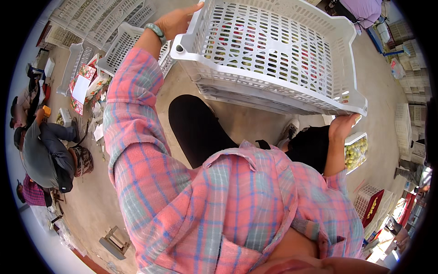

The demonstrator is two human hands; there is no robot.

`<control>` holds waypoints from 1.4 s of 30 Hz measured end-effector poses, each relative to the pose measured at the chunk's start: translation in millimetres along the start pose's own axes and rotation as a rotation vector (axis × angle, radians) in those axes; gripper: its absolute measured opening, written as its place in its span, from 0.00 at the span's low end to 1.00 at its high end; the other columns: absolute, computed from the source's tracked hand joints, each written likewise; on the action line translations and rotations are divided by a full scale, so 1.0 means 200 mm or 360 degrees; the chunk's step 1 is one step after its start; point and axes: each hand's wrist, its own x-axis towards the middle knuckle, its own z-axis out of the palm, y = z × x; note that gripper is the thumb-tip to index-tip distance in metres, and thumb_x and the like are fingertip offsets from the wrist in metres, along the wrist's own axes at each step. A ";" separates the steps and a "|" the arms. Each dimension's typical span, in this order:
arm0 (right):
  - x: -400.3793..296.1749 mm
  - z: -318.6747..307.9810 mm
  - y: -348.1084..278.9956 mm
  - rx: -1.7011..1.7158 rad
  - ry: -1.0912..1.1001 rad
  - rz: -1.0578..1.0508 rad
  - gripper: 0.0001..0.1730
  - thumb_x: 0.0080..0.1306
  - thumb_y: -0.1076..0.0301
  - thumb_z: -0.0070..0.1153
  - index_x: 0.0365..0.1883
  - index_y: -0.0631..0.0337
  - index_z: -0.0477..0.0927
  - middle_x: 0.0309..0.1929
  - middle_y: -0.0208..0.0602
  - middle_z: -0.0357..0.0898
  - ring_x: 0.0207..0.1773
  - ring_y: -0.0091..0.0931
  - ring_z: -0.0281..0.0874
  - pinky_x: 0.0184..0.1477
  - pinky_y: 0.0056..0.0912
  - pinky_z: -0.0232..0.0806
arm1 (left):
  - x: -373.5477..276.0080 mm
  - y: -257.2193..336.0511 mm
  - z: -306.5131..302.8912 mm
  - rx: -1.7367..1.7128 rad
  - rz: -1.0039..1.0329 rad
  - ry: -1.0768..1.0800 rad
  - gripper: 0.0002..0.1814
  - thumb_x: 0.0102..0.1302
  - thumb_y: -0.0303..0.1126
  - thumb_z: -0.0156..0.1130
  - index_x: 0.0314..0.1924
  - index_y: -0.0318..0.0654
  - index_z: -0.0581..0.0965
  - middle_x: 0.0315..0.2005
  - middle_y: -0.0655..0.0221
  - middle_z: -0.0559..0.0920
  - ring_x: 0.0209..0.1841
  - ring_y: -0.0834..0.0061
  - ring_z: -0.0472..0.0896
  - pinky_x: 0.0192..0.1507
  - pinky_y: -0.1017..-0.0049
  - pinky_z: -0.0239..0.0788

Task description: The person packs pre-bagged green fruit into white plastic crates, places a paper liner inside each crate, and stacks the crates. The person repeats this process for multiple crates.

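Note:
A white slatted plastic crate (270, 44) is before me, with nothing seen inside it. It sits over a stack of similar crates (236, 97); red and green round produce shows through the holes of its floor. My left hand (174, 21), with a green bangle at the wrist, grips the crate's left end, thumb up along the rim, its fingers partly hidden by the wall. At the near right corner, my right hand (343, 126) holds the crate from below, palm up against the underside. Whether the crate rests on the stack or is lifted, I cannot tell.
More white crates (119, 48) stand at the upper left beside printed cardboard (84, 85). A container of green fruit (356, 154) lies by my right knee. A seated co-worker (44, 154) is at the left, another person (362, 10) at the upper right. A small stool (114, 242) stands lower left.

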 end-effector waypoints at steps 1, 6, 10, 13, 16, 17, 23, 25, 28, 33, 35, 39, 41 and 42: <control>0.00 -0.01 0.01 0.0019 0.0018 0.0038 0.31 0.72 0.42 0.27 0.65 0.52 0.55 0.60 0.34 0.62 0.64 0.30 0.56 0.67 0.38 0.44 | -0.03 -0.01 0.03 0.0057 0.0092 0.0033 0.34 0.66 0.53 0.50 0.60 0.31 0.65 0.55 0.57 0.73 0.53 0.67 0.74 0.53 0.68 0.68; 0.08 -0.17 0.17 -0.0143 0.0120 0.0118 0.32 0.74 0.45 0.20 0.63 0.60 0.59 0.61 0.36 0.63 0.66 0.29 0.54 0.69 0.34 0.42 | -0.13 -0.13 0.21 0.0023 0.0340 0.0224 0.25 0.64 0.45 0.57 0.55 0.36 0.70 0.41 0.67 0.79 0.39 0.75 0.79 0.40 0.76 0.72; 0.09 -0.26 0.06 -0.0263 -0.0199 0.0131 0.33 0.73 0.48 0.33 0.67 0.62 0.53 0.68 0.36 0.53 0.69 0.27 0.50 0.69 0.33 0.44 | -0.18 -0.06 0.27 0.0596 0.0287 0.0427 0.27 0.65 0.38 0.55 0.61 0.31 0.64 0.48 0.61 0.76 0.47 0.73 0.76 0.48 0.76 0.68; 0.13 -0.48 -0.15 -0.0410 -0.0118 0.0077 0.24 0.68 0.56 0.49 0.57 0.63 0.70 0.54 0.34 0.71 0.56 0.24 0.68 0.57 0.29 0.61 | -0.27 0.06 -0.05 0.2014 0.0339 0.1004 0.33 0.63 0.35 0.59 0.64 0.28 0.61 0.61 0.53 0.67 0.63 0.66 0.66 0.62 0.71 0.58; 0.10 -0.94 -0.07 -0.0493 0.0494 0.0230 0.19 0.67 0.60 0.50 0.52 0.61 0.73 0.46 0.31 0.75 0.49 0.23 0.71 0.49 0.27 0.65 | -0.27 0.11 0.33 0.2050 0.0805 0.1104 0.25 0.67 0.33 0.54 0.61 0.29 0.66 0.60 0.56 0.69 0.61 0.67 0.67 0.61 0.69 0.58; 0.07 -1.11 0.04 -0.0648 0.0640 0.0335 0.18 0.67 0.59 0.49 0.50 0.59 0.75 0.45 0.30 0.76 0.46 0.23 0.72 0.46 0.27 0.65 | -0.24 0.07 0.58 0.2002 0.0827 0.1027 0.23 0.68 0.33 0.53 0.60 0.30 0.67 0.59 0.57 0.70 0.60 0.67 0.69 0.60 0.70 0.58; -0.10 -1.53 0.64 -0.1386 0.0391 0.0813 0.17 0.62 0.61 0.54 0.45 0.61 0.77 0.41 0.37 0.78 0.44 0.28 0.75 0.47 0.33 0.67 | 0.11 -0.40 1.32 0.2075 0.0718 0.0674 0.16 0.71 0.35 0.48 0.40 0.30 0.80 0.32 0.62 0.82 0.34 0.73 0.78 0.40 0.71 0.68; -0.01 -1.55 0.81 -0.1569 0.0257 0.0766 0.18 0.60 0.63 0.55 0.47 0.61 0.76 0.44 0.40 0.77 0.49 0.33 0.73 0.52 0.37 0.65 | 0.19 -0.50 1.33 0.2548 0.0820 0.0852 0.20 0.72 0.36 0.42 0.35 0.31 0.80 0.24 0.57 0.79 0.26 0.62 0.76 0.31 0.65 0.65; 0.21 -1.55 1.03 -0.1931 0.0195 0.0546 0.22 0.57 0.66 0.55 0.50 0.60 0.73 0.49 0.42 0.73 0.56 0.37 0.67 0.59 0.42 0.59 | 0.22 -0.56 1.33 0.2846 0.1119 0.0955 0.22 0.71 0.33 0.35 0.23 0.35 0.75 0.22 0.60 0.77 0.26 0.56 0.73 0.31 0.62 0.63; 0.60 -1.66 1.21 -0.2429 0.0207 0.0192 0.21 0.56 0.70 0.50 0.50 0.59 0.71 0.50 0.42 0.70 0.56 0.37 0.66 0.57 0.39 0.58 | 0.26 -0.57 1.33 0.2852 0.1099 0.1048 0.24 0.70 0.36 0.34 0.20 0.39 0.73 0.19 0.64 0.75 0.24 0.58 0.72 0.29 0.62 0.61; 0.66 -1.65 1.25 -0.2581 0.0252 0.0236 0.17 0.57 0.72 0.47 0.47 0.58 0.73 0.46 0.40 0.70 0.52 0.36 0.69 0.55 0.37 0.59 | 0.28 -0.57 1.35 0.2861 0.1068 0.0979 0.26 0.72 0.39 0.33 0.21 0.36 0.73 0.19 0.59 0.74 0.23 0.56 0.71 0.29 0.61 0.60; 0.70 -1.65 1.25 -0.2761 0.0279 0.0324 0.15 0.56 0.73 0.49 0.43 0.56 0.73 0.40 0.37 0.69 0.47 0.34 0.69 0.52 0.36 0.60 | 0.30 -0.60 1.37 0.2840 0.1046 0.1034 0.25 0.71 0.39 0.31 0.19 0.41 0.71 0.17 0.67 0.74 0.21 0.61 0.71 0.28 0.64 0.59; 0.68 -1.69 1.29 -0.2770 0.0309 0.0223 0.14 0.56 0.73 0.50 0.42 0.56 0.73 0.39 0.36 0.69 0.46 0.34 0.69 0.50 0.36 0.61 | 0.31 -0.59 1.38 0.2861 0.1015 0.1009 0.26 0.71 0.40 0.31 0.18 0.41 0.70 0.16 0.67 0.73 0.20 0.62 0.70 0.28 0.64 0.59; 0.68 -1.71 1.29 -0.2759 0.0322 0.0167 0.13 0.56 0.73 0.50 0.42 0.55 0.73 0.39 0.36 0.69 0.46 0.34 0.69 0.50 0.36 0.61 | 0.31 -0.59 1.36 0.2891 0.1076 0.1024 0.26 0.71 0.40 0.31 0.18 0.41 0.70 0.16 0.67 0.73 0.20 0.62 0.70 0.28 0.64 0.59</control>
